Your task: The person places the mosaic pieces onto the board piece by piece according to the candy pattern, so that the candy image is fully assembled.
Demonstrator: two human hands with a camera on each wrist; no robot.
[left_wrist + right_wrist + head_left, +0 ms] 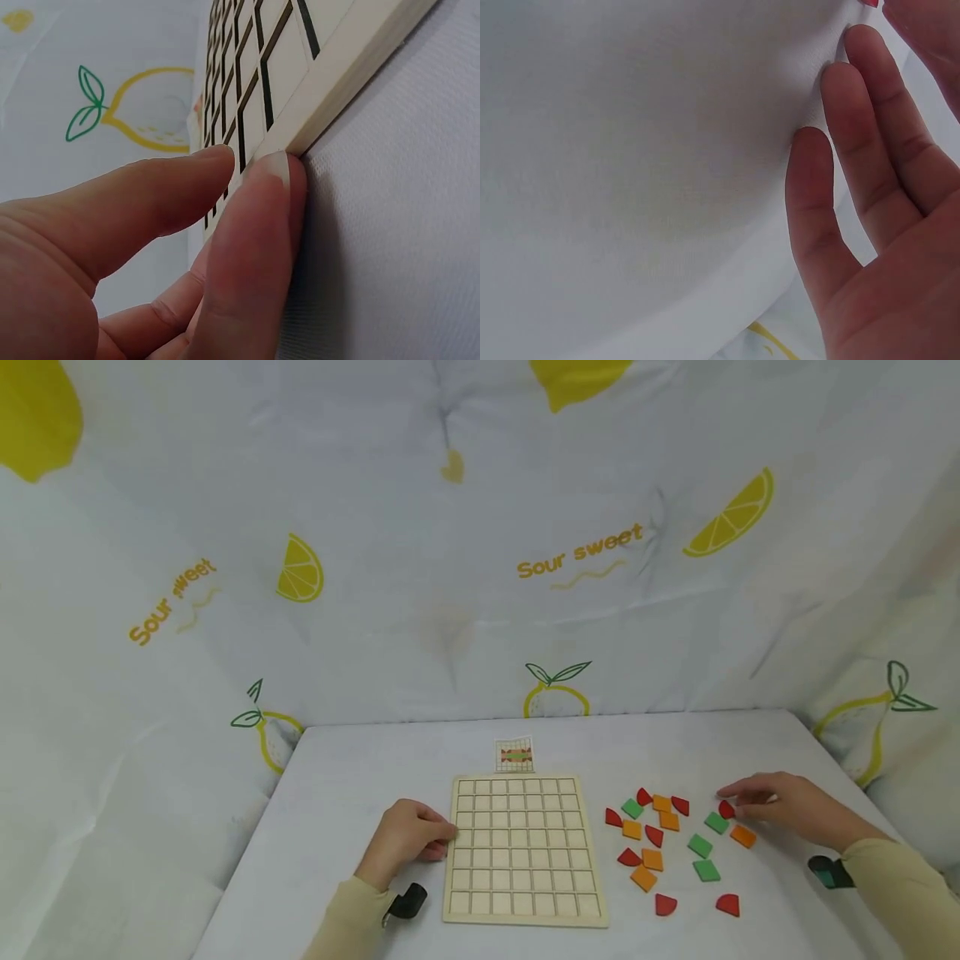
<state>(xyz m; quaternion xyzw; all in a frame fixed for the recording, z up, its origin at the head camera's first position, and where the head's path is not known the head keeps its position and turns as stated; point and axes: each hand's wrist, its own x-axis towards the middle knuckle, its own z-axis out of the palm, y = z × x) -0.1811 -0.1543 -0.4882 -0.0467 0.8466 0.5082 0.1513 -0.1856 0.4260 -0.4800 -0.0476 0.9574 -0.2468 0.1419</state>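
Observation:
A pale wooden board [525, 847] with a grid of square recesses lies on the table. My left hand [415, 832] is at its left edge; in the left wrist view the thumb [199, 166] and a finger [251, 247] close on the board's rim [337, 94]. Over on the right, my right hand [783, 806] rests low over the table, its thumb beside a red quarter-circle piece [727, 809]. Three fingers [847, 109] stretch toward the cloth in the right wrist view, where just a sliver of red shows near the top.
A small pattern card [514, 755] stands behind the board. Between board and right hand lie scattered orange squares [652, 860], green squares [707, 870] and red quarter-circles [665, 905]. A lemon-print cloth [480, 635] hangs behind the white table.

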